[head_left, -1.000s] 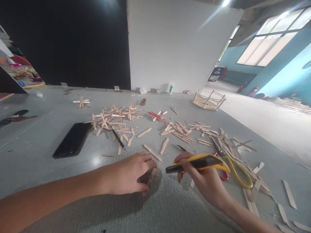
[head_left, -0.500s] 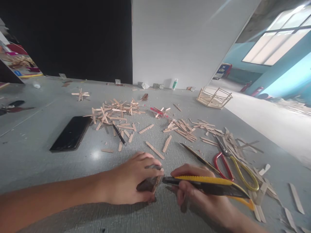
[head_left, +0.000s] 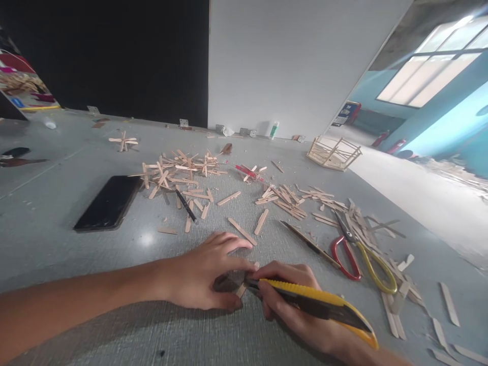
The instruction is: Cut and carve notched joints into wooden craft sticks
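My right hand [head_left: 290, 292] is wrapped round a yellow and black utility knife [head_left: 316, 300], its tip pointing left. That tip meets a small wooden craft stick [head_left: 241, 290] on the table. My left hand [head_left: 213, 272] pins the stick between thumb and forefinger, its palm arched over the tabletop; the knife and fingers hide much of the stick. Just beyond my hands lie two loose craft sticks, one on the left [head_left: 242, 231] and one on the right [head_left: 261, 221].
Scissors [head_left: 348, 236] with red and yellow handles lie right of a thin pointed tool [head_left: 308, 243]. A phone [head_left: 109, 203] and a black pen [head_left: 186, 206] are on the left. Piles of craft sticks [head_left: 287, 201] spread behind. A hexagonal stick frame [head_left: 333, 153] stands near the far right edge.
My right hand has moved left, bringing the knife tip onto the stick. My left forefinger has shifted slightly while the hand stays on the stick. The view has tilted a little.
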### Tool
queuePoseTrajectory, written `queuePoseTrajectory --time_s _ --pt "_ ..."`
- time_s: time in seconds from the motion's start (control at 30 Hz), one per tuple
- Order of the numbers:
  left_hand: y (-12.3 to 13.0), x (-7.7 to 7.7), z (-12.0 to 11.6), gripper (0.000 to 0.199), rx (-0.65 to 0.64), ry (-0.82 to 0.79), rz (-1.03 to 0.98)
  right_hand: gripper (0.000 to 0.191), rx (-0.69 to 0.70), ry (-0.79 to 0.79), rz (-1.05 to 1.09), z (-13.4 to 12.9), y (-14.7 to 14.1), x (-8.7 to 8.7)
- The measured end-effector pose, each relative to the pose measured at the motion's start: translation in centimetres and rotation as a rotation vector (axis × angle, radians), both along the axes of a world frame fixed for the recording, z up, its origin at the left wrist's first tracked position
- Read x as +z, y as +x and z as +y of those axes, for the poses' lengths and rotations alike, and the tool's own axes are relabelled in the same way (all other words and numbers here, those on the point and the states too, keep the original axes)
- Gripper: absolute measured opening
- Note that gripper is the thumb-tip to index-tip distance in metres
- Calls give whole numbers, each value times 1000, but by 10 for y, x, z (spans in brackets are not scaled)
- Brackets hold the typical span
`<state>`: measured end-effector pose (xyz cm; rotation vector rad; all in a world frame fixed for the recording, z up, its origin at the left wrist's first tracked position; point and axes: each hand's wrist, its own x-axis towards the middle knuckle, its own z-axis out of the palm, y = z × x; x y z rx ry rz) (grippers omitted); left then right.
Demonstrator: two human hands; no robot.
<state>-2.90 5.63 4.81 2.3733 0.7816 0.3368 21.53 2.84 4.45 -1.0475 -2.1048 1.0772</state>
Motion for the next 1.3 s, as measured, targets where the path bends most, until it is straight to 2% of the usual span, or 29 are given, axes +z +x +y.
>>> queuePoseTrajectory --time_s 0.1,0.23,0.47,0.7,0.9,1.1,1.3 --pt "0 -2 -1 63 1 29 -12 22 1 1 -9 0 2 -2" --pt "1 -4 0 54 -3 69 -34 22 -17 -17 -76 2 3 -1" --pt "3 -6 2 59 -43 104 -5 21 -60 163 -123 0 -2 -4" --pt "5 -9 2 54 -23 101 -64 31 -5 76 -260 1 -4 -10" --pt "5 -6 3 55 -24 34 -27 32 -36 12 -312 3 -5 -1" --pt "5 -10 4 59 -37 59 -59 35 -26 -48 -311 4 -3 1" --pt "5 -7 3 58 -24 41 -28 35 -40 -74 -309 4 -3 0"
